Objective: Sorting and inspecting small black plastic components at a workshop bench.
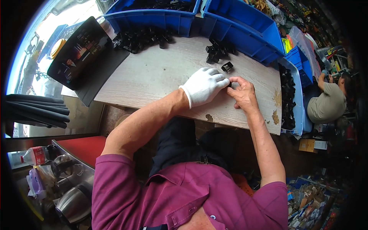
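My left hand [203,86], in a white knitted glove, is closed, its fingertips meeting those of my right hand over the tabletop. My bare right hand [243,94] pinches with thumb and forefinger. Between the two sets of fingertips shows a small black part [229,84], mostly covered by the fingers, so its exact form is hidden. Just beyond the hands lies one loose black plastic piece [227,66] with a square, hollow shape. Farther back sits a small pile of similar black pieces [216,51].
A larger heap of black parts [142,38] lies at the far left of the pale wooden table [153,76]. Blue bins [153,19] line the back edge; another blue bin [297,96] holds black parts at right. A dark folder-like panel [82,53] stands left. A person [327,99] sits beyond.
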A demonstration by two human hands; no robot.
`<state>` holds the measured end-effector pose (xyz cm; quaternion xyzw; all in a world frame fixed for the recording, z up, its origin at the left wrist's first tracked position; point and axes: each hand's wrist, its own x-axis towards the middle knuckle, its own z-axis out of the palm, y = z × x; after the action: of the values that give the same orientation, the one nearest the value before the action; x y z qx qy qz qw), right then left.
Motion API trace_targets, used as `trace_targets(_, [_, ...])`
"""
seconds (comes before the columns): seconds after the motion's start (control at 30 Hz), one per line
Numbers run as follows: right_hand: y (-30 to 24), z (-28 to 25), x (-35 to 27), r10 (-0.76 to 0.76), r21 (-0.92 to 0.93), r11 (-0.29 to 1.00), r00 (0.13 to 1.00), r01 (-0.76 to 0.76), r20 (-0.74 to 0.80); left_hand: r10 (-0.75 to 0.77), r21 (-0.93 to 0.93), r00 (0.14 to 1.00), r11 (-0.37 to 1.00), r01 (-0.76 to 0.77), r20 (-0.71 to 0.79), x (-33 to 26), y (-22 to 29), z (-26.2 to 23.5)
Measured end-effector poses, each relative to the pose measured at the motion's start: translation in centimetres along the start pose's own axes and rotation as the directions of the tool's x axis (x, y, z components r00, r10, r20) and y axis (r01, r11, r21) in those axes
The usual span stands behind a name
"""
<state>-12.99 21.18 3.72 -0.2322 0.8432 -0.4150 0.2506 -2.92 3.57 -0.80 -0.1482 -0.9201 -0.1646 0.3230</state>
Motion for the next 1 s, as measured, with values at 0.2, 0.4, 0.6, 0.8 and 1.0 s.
trace_targets(0.2, [0.6,-0.3,-0.1,-0.018,-0.008,1.000,1.000,0.018,-0.010,-0.187,-0.001,0.976,0.982,0.188,-0.110,0.5,0.9,-1.3])
trace_targets(0.4, [0.7,0.2,-0.6,-0.033,0.116,0.992,0.995,0.044,-0.096,-0.490,0.332,0.734,0.672,0.661,-0.470,-2.8,-7.9,-6.5])
trace_targets(0.6, [1.2,0.1,-0.3,0.011,0.196,0.980,0.988,0.019,-0.152,-0.556,0.467,0.723,0.553,0.690,-0.410,-4.3,-11.5,-6.0])
trace_targets(0.8, [2.1,-0.4,-0.2,0.064,0.356,0.934,0.983,0.000,-0.169,-0.632,0.414,0.645,0.497,0.763,-0.429,-2.5,-10.9,-5.9])
trace_targets(1.0, [2.4,-0.9,-0.2,0.096,0.530,0.848,0.982,0.004,-0.161,-0.641,0.356,0.609,0.494,0.793,-0.468,-3.5,-12.0,-6.1])
